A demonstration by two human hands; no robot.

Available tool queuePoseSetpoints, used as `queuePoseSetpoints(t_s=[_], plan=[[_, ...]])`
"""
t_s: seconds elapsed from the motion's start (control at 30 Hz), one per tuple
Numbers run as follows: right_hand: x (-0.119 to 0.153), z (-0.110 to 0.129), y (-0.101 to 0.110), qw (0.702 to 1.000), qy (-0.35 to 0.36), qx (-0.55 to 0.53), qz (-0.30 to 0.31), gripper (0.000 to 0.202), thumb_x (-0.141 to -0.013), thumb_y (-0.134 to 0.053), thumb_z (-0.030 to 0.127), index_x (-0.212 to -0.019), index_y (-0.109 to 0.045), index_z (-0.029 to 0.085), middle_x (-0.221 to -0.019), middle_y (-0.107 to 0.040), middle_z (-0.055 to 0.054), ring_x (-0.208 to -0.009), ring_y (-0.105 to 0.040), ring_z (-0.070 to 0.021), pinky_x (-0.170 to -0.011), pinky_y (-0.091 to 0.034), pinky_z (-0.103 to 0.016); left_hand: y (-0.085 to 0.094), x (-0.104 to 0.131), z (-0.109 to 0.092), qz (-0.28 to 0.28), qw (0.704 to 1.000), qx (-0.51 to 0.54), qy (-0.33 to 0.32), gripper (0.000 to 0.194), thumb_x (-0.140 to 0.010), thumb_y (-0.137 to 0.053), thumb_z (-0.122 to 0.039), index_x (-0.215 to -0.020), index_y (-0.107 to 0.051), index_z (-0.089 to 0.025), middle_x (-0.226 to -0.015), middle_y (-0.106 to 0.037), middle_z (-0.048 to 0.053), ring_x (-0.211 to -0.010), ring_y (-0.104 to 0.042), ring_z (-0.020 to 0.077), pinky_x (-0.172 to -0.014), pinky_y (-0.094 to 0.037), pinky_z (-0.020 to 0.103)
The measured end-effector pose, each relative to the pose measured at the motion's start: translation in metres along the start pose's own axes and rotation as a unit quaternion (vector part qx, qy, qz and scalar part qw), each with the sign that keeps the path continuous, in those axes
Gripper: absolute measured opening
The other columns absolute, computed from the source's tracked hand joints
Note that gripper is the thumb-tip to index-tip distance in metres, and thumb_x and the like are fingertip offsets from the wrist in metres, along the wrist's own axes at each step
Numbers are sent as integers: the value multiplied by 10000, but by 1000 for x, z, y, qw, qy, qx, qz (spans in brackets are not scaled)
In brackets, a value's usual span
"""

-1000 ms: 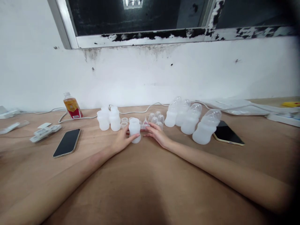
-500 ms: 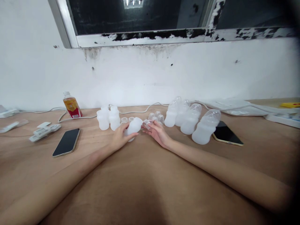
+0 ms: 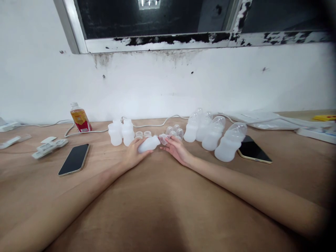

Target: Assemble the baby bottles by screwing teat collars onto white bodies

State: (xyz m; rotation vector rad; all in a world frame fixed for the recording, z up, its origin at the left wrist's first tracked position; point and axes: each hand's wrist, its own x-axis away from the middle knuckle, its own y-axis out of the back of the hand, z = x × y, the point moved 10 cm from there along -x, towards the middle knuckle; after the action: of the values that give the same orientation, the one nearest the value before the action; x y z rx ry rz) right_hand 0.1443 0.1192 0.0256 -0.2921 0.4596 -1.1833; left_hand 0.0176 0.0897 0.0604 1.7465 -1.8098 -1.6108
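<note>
My left hand [image 3: 133,153] is wrapped round a white baby bottle body [image 3: 148,144], tilted nearly flat with its mouth toward the right. Between the fingertips of my right hand [image 3: 176,148] is a clear bottle cap [image 3: 163,139], close to that mouth; I cannot tell whether the two touch. Just behind my right fingers stand several clear domed caps [image 3: 175,130]. Behind my left hand lie two translucent rings [image 3: 143,134]. Several open white bottle bodies [image 3: 115,134] stand to the left of them.
Several capped baby bottles [image 3: 228,143] stand at the right, beside a dark tablet or phone [image 3: 255,149]. On the left are a phone [image 3: 74,159], a drink bottle [image 3: 80,118] and white plugs [image 3: 49,147]. A white cable [image 3: 157,125] runs along the wall.
The bottle body in my left hand has tipped further over, its mouth now level and facing the cap. The cap in my right hand has turned slightly.
</note>
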Motion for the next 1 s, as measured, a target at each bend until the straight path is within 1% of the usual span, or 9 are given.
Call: queuePoseSetpoints(t_s=[0.13, 0.3, 0.53, 0.6, 0.67, 0.73, 0.83, 0.93, 1.0], plan=[[0, 1, 0, 1000, 4, 15, -4, 159, -664, -599, 259, -739, -477, 188, -875, -582, -12, -865, -531, -140, -709, -425, -276, 0, 1, 1, -11, 1000, 11, -4, 494, -689, -534, -462, -1088, -437, -188, -1034, -513, 58, -959, -489, 198, -822, -393, 328], [1, -3, -1, 996, 2, 84, 10, 287, -603, -654, 198, -815, -462, 208, -833, -569, 17, -784, -526, -104, -686, -411, -237, 0, 3, -3, -7, 999, 23, -22, 449, -671, -536, -489, -987, -462, -178, -963, -542, 49, -901, -513, 196, -774, -412, 322], [7, 6, -15, 985, 33, 159, 65, 383, -627, -632, 212, -957, -439, 237, -908, -566, 1, -841, -517, -111, -733, -403, -245, 0, 3, 0, 4, 1000, 24, 1, 467, -672, -522, -507, -1019, -498, -195, -984, -583, 24, -891, -543, 191, -759, -430, 296], [7, 7, -15, 980, 33, 183, 64, 405, -623, -635, 235, -982, -447, 231, -928, -558, -9, -843, -517, -116, -729, -407, -248, 0, 4, 1, 4, 1000, 20, 6, 482, -671, -519, -512, -1033, -502, -194, -998, -588, 23, -897, -546, 190, -771, -429, 292], [5, 6, -8, 973, 27, 225, 34, 362, -614, -641, 282, -928, -473, 211, -859, -561, -6, -743, -526, -110, -654, -417, -239, 1, 5, -1, 2, 1000, 11, -1, 499, -668, -521, -516, -1045, -500, -190, -1013, -584, 28, -914, -542, 192, -784, -425, 292], [4, 4, -1, 959, 19, 281, 10, 282, -634, -617, 356, -817, -483, 190, -695, -550, 20, -569, -489, -86, -537, -386, -220, 0, 6, -5, 8, 1000, -2, -16, 508, -665, -522, -522, -1052, -496, -194, -1005, -581, 30, -916, -539, 192, -781, -425, 295], [3, 0, 2, 936, 18, 352, 14, 287, -690, -533, 451, -689, -446, 178, -505, -467, 57, -443, -401, -65, -453, -303, -199, -2, 7, -10, 20, 999, -17, -33, 509, -663, -519, -528, -1058, -488, -209, -979, -578, 24, -899, -538, 188, -763, -431, 299], [4, 0, 0, 928, 17, 373, 22, 307, -721, -481, 480, -688, -435, 178, -494, -449, 59, -444, -390, -63, -453, -288, -194, -3, 7, -9, 23, 999, -22, -23, 506, -666, -512, -531, -1059, -484, -214, -987, -574, 25, -897, -537, 188, -767, -430, 305], [5, 0, -2, 930, 14, 365, 31, 289, -736, -463, 474, -779, -461, 188, -541, -464, 53, -454, -392, -63, -463, -304, -195, -2, 7, -9, 21, 999, -18, -21, 501, -672, -508, -527, -1060, -481, -212, -1007, -572, 28, -908, -535, 189, -783, -424, 309]])
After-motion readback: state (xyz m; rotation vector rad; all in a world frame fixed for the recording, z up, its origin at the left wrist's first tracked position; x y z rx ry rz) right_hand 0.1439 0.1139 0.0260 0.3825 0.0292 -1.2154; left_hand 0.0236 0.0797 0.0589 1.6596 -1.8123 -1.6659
